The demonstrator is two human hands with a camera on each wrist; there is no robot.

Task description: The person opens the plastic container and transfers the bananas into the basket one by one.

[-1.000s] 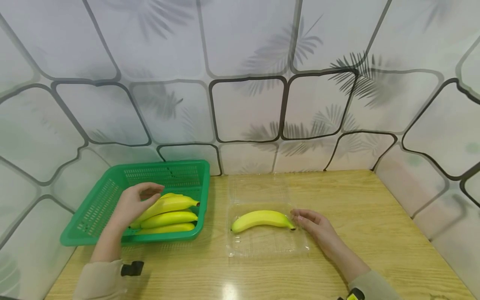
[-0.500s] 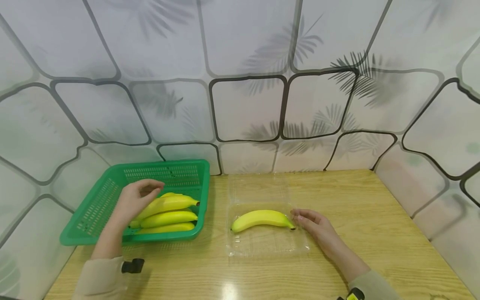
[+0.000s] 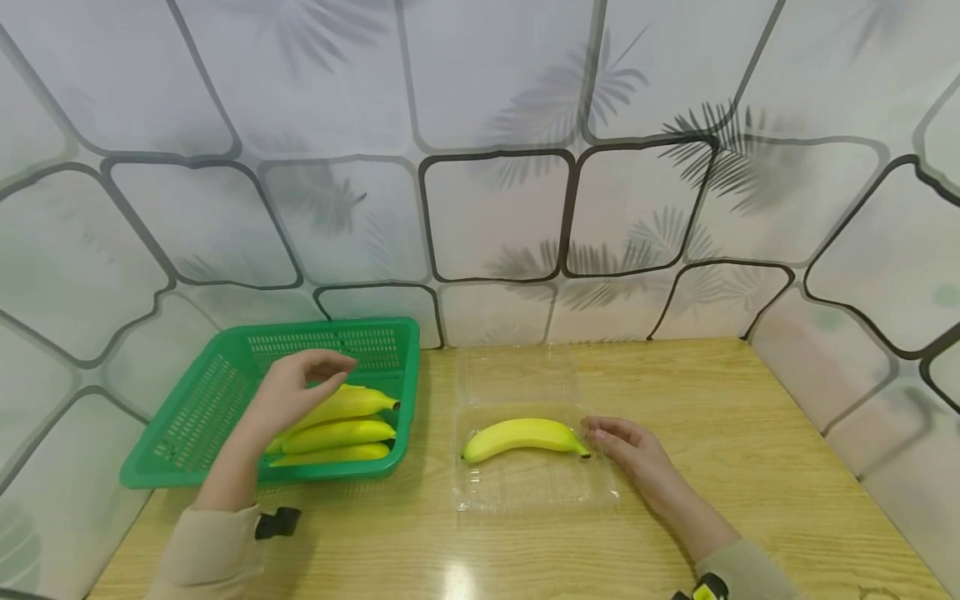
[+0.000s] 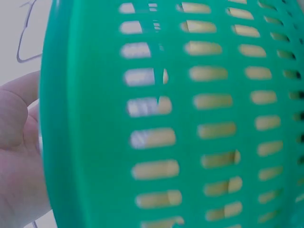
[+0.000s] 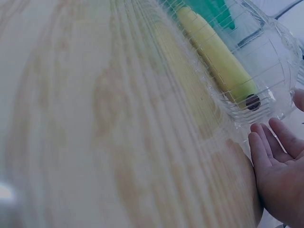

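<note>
My left hand is above the green basket, its fingers gently bent and nothing held. Below it lie several yellow bananas, partly hidden by the hand. In the left wrist view the basket's slotted wall covers much of the left hand. One banana lies in a clear plastic clamshell box whose lid is folded back. By the box's right edge is my right hand, fingers loosely extended near the banana's stem end. Whether the fingertips touch the plastic I cannot tell.
Everything stands on a wooden table against a patterned wall. The basket is at the left, tight to the back wall, with the box a short way to its right. A side wall bounds the table on the right.
My left hand has risen slightly and shifted right over the bananas. The right hand, the box and its banana have stayed in place.
</note>
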